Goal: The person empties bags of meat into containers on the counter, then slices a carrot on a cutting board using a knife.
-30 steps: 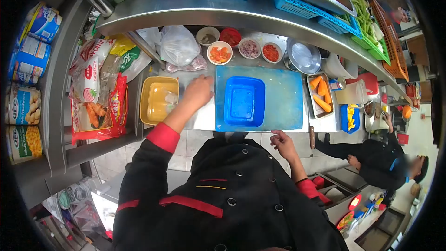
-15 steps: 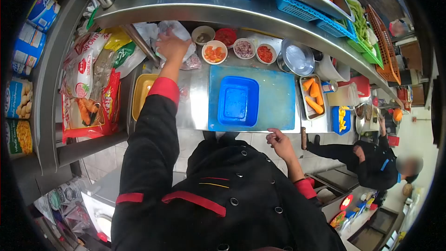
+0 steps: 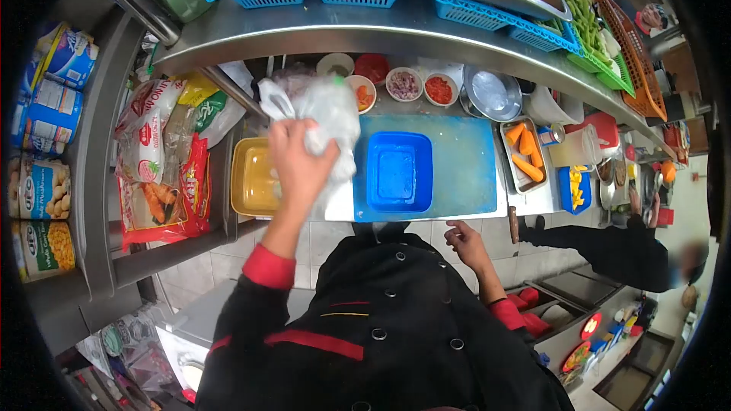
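My left hand grips a white plastic bag, held up over the counter between the yellow container and the cutting board. What the bag holds cannot be made out. An empty blue container rests on the board. My right hand hangs in front of the counter's edge, below the board, holding nothing, its fingers apart and slightly curled.
Bowls of chopped onion and red pieces line the back under a steel shelf. To the right are a metal pan, a carrot tray and a knife handle. A co-worker stands farther right.
My left hand went to the bag at the back, took hold of it and brought it forward and to the right. My right hand has stayed near the counter's front edge.
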The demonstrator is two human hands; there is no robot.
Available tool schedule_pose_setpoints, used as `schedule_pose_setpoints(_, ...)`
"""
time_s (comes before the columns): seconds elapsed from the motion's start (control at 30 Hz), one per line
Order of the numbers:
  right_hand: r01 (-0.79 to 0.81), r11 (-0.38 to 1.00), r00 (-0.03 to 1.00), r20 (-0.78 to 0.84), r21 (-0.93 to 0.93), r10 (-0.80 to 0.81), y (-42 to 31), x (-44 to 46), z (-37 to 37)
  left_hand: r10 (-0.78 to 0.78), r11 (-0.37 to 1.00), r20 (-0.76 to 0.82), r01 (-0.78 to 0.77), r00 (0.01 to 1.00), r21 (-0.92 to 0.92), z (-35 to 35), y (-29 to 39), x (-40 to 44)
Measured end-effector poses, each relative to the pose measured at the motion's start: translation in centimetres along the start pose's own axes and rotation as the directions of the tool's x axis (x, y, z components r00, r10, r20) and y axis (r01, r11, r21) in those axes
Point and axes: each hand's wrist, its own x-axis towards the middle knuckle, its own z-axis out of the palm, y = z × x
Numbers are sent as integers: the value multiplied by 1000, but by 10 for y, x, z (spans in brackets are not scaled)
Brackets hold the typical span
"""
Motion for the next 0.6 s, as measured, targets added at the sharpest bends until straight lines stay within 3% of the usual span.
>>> schedule_pose_setpoints(0.17, 16, 999, 1000, -9, -30, -16, -17, 7, -5, -40, 999, 108, 41, 993, -8, 41, -32, -101)
schedule_pose_setpoints(0.23, 27, 999, 999, -29, -41, -28, -18, 11, -8, -84, 985, 279, 38, 957, 167, 54, -53, -122)
schedule_pose_setpoints(0.27, 32, 998, 999, -32, -45, -34, -17, 11, -10, -69, 987, 278, 26, 958, 158, 57, -62, -118)
schedule_pose_setpoints(0.33, 18, 998, 1000, -24, -55, -19, -8, 1, -11, -204, 974, 537, 112, 818, 199, 36, -61, -103)
schedule_pose_setpoints(0.37, -7, 998, 1000, -24, -63, 6, -6, 1, -11, -319, 947, 650, 201, 690, 251, 26, -57, -87)
schedule_pose_setpoints(0.47, -24, 998, 999, -38, -50, 23, -2, -1, -8, -268, 954, 599, 122, 754, 274, 22, -60, -43)
schedule_pose_setpoints(0.53, -29, 999, 998, -54, -33, 28, 0, -7, -7, -193, 963, 457, 79, 868, 257, 36, -77, -5)
schedule_pose_setpoints(0.6, -8, 997, 999, -42, -76, 4, 1, -11, -6, -153, 913, 412, -32, 898, 408, 62, -116, 33)
